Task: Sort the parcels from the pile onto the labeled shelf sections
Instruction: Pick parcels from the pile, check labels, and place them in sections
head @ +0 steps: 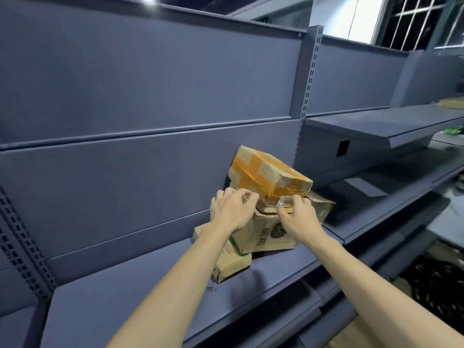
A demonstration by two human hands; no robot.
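the orange-taped parcel sits tilted on top of the small stack of parcels on the shelf, its far end leaning against the shelf's grey back panel and its near end jutting toward the person. below it, the printed carton lies flat, a smaller brown parcel pokes out from under that carton's near-left side, and a darker box lies to the right of the orange-taped parcel.

the left hand is at the near-left lower edge of the orange-taped parcel, fingers curled and pinching something at that edge. the right hand is at its near-right lower corner, fingers curled round a crinkled bit of tape or film; whether it grips the parcel itself i cannot tell. the parcel lies just beyond and above both hands, its long axis running from far left to near right, so both hands are about equally near, one on each side of its near end. it looks like a settling or lifting step.
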